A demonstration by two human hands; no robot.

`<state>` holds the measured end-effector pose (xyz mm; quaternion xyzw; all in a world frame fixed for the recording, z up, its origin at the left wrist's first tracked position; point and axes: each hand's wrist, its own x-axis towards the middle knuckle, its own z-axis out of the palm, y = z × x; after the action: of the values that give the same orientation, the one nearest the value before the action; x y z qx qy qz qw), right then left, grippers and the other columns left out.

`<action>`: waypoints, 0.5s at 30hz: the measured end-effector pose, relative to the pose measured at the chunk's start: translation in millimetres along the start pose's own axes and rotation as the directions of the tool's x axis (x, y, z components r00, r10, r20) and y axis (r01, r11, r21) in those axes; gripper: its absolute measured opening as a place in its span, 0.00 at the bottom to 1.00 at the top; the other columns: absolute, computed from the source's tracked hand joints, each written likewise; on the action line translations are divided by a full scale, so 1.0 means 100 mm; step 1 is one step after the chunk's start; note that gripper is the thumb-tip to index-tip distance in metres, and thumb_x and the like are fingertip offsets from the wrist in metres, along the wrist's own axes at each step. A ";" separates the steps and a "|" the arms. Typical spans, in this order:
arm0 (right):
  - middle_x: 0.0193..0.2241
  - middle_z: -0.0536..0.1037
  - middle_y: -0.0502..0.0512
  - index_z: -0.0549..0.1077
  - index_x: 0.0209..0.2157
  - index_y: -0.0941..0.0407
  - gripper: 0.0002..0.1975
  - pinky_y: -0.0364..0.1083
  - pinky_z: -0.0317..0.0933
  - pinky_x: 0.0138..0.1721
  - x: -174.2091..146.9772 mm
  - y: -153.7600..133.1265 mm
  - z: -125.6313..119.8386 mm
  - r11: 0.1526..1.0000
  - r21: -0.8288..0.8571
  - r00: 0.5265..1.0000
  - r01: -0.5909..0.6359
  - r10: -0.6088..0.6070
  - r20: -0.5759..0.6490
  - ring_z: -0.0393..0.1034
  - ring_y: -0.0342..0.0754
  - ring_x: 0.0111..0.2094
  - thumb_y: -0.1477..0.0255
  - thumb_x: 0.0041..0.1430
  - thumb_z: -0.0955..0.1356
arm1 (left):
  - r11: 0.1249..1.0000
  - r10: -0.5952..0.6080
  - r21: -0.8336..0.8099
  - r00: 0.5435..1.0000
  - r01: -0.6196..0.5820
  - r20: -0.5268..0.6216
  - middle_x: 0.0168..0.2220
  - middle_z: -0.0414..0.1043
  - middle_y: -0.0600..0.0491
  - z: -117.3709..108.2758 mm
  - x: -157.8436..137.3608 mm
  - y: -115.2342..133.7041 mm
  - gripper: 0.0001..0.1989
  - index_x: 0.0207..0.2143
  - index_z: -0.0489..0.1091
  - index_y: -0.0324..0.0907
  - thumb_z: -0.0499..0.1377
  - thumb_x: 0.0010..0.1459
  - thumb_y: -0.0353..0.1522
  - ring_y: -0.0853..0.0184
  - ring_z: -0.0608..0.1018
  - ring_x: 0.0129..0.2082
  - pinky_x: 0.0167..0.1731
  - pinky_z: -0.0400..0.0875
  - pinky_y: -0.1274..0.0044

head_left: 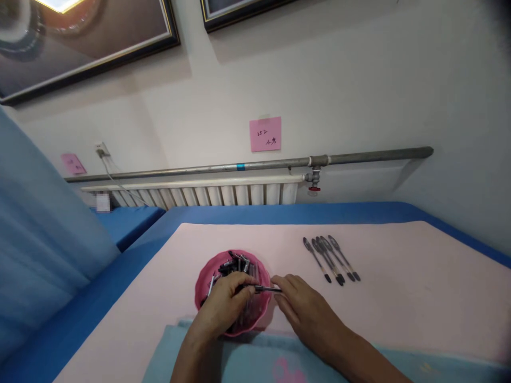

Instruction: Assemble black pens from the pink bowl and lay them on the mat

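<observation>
A dark, slim pen (266, 289) spans the gap between my two hands, over the right side of a pink scalloped bowl (198, 276). My left hand (226, 301) is closed around one end, and my right hand (302, 303) pinches the other end between thumb and fingers. Inside the bowl lie many loose black and clear pen parts (235, 263), partly hidden under my left hand. To the right, several black-capped pens (329, 255) lie side by side on the pink sheet (403, 287).
A light blue cloth (247, 361) lies along the near edge. Beyond the blue bed surface (279, 214) stand a white radiator (227, 196) and a metal pipe (191, 171) with a red-handled valve (314, 189). A blue curtain (43, 239) hangs at left. A pink note (265, 134) is on the wall.
</observation>
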<state>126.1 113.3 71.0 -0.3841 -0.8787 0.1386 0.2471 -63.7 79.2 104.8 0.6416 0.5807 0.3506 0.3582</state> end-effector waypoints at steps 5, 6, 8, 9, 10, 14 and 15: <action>0.32 0.72 0.55 0.69 0.37 0.53 0.10 0.47 0.63 0.36 0.03 0.03 0.00 0.986 0.166 0.998 -0.007 0.017 -0.062 0.67 0.49 0.34 0.74 0.61 0.58 | 0.980 -0.100 -0.174 0.995 0.094 -0.021 0.33 0.69 0.53 -0.02 0.01 -0.06 0.20 0.48 0.67 0.43 0.54 0.53 0.38 0.72 0.67 0.24 0.24 0.63 0.79; 0.32 0.73 0.55 0.69 0.36 0.53 0.09 0.47 0.63 0.36 0.04 0.09 -0.01 0.977 0.203 0.991 -0.057 0.079 -0.104 0.67 0.49 0.34 0.73 0.60 0.59 | 0.967 -0.116 -0.233 0.992 0.100 -0.054 0.34 0.68 0.54 -0.03 0.02 -0.08 0.23 0.51 0.64 0.44 0.55 0.52 0.40 0.71 0.68 0.25 0.24 0.63 0.79; 0.32 0.74 0.53 0.70 0.34 0.53 0.08 0.46 0.63 0.36 0.07 0.31 -0.08 0.936 0.254 0.916 -0.243 0.308 -0.258 0.68 0.48 0.34 0.71 0.58 0.61 | 0.942 -0.164 -0.314 0.979 0.120 -0.118 0.36 0.68 0.53 -0.05 0.05 -0.14 0.26 0.52 0.63 0.44 0.55 0.51 0.43 0.70 0.70 0.27 0.25 0.65 0.79; 0.33 0.74 0.54 0.70 0.34 0.53 0.08 0.46 0.63 0.36 0.07 0.44 -0.13 0.917 0.244 0.870 -0.315 0.382 -0.312 0.68 0.49 0.35 0.70 0.57 0.61 | 0.933 -0.192 -0.332 0.971 0.136 -0.142 0.36 0.68 0.52 -0.06 0.06 -0.16 0.27 0.52 0.63 0.44 0.56 0.51 0.44 0.70 0.70 0.28 0.26 0.65 0.78; 0.34 0.74 0.55 0.70 0.35 0.54 0.10 0.47 0.62 0.36 0.07 0.59 -0.19 0.897 0.234 0.827 -0.376 0.438 -0.352 0.68 0.50 0.36 0.69 0.57 0.60 | 0.927 -0.217 -0.342 0.964 0.154 -0.155 0.36 0.68 0.52 -0.06 0.07 -0.18 0.27 0.51 0.64 0.43 0.56 0.50 0.45 0.69 0.71 0.28 0.26 0.66 0.78; 0.39 0.74 0.62 0.70 0.38 0.58 0.17 0.48 0.62 0.36 -0.02 1.10 -0.51 0.766 0.217 0.636 -0.604 0.629 -0.448 0.69 0.53 0.39 0.64 0.58 0.57 | 0.923 -0.251 -0.337 0.954 0.186 -0.163 0.35 0.70 0.52 -0.05 0.09 -0.23 0.27 0.49 0.66 0.42 0.58 0.48 0.45 0.69 0.71 0.28 0.25 0.66 0.78; 0.40 0.74 0.62 0.71 0.39 0.58 0.18 0.48 0.61 0.37 -0.05 1.18 -0.57 0.732 0.208 0.599 -0.649 0.660 -0.453 0.69 0.54 0.40 0.64 0.58 0.56 | 0.922 -0.252 -0.339 0.954 0.187 -0.161 0.34 0.70 0.53 -0.05 0.08 -0.23 0.27 0.49 0.66 0.43 0.58 0.47 0.45 0.69 0.71 0.27 0.25 0.66 0.78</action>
<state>231.9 191.4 65.8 -0.6984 -0.5798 0.1246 0.4007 -79.0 89.3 87.3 0.4665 0.6178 0.4608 0.4339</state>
